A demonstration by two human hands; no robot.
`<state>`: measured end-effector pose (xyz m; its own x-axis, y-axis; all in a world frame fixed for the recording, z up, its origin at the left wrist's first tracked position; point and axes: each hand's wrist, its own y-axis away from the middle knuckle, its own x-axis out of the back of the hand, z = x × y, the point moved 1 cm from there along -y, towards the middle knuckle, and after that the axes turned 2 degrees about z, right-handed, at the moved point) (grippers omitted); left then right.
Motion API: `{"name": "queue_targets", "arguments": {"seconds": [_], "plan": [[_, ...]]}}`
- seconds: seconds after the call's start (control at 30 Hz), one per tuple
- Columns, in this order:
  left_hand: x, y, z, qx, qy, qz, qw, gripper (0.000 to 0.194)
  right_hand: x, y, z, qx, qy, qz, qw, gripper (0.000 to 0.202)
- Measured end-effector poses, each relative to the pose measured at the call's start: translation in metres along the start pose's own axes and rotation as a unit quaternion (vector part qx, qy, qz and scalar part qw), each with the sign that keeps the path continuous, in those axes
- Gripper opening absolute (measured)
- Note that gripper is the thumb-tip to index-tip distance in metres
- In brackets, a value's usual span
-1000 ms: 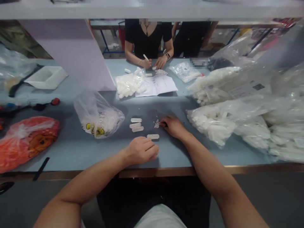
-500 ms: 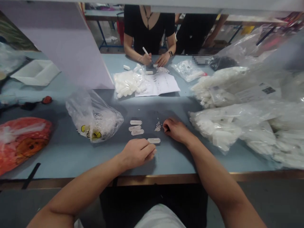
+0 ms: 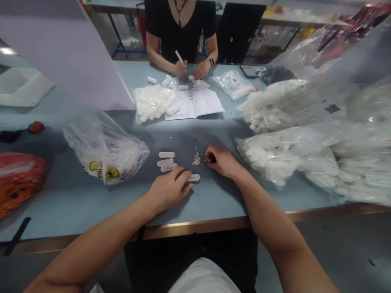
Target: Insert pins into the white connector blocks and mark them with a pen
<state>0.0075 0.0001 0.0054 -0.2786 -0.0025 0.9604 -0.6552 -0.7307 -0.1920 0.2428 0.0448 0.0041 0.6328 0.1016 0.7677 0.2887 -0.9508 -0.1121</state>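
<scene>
My left hand (image 3: 171,186) rests with fingers apart at the left end of a small white perforated strip (image 3: 193,178), partly covering it. Just above that hand, three similar white strips (image 3: 167,155) lie one below another. My right hand (image 3: 220,160) is curled, its fingertips pressed together beside a small pile of white bits (image 3: 196,158); whatever it may hold is hidden. A clear bag (image 3: 125,158) of tiny white pieces sits to the left of the strips.
Large clear bags of white parts (image 3: 269,156) fill the right side. A red bag (image 3: 18,183) lies far left. Across the table (image 3: 122,215), a person (image 3: 181,36) holds a white pen over small pieces, beside a paper sheet (image 3: 201,103) and a bag of white parts (image 3: 155,101).
The camera view has shifted. My left hand has moved up toward the three strips, its fingers now more spread and covering part of the perforated strip. My right hand stays curled beside the pile.
</scene>
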Motion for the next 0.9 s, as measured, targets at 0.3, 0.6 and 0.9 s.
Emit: {"name": "queue_targets", "arguments": {"seconds": [0.3,0.6,0.9], "plan": [[-0.001,-0.005,-0.005,0.018,0.025,-0.025,0.999,0.022,0.008,0.009,-0.023,-0.017,-0.072,0.007,0.997,0.015],[-0.001,-0.006,-0.008,0.044,0.019,-0.020,0.999,0.023,-0.004,0.015,-0.036,0.013,-0.151,-0.039,0.988,0.022],[-0.002,-0.006,-0.010,0.042,0.050,-0.007,0.998,0.022,-0.008,0.012,-0.037,0.023,-0.060,-0.047,0.997,0.008]]}}
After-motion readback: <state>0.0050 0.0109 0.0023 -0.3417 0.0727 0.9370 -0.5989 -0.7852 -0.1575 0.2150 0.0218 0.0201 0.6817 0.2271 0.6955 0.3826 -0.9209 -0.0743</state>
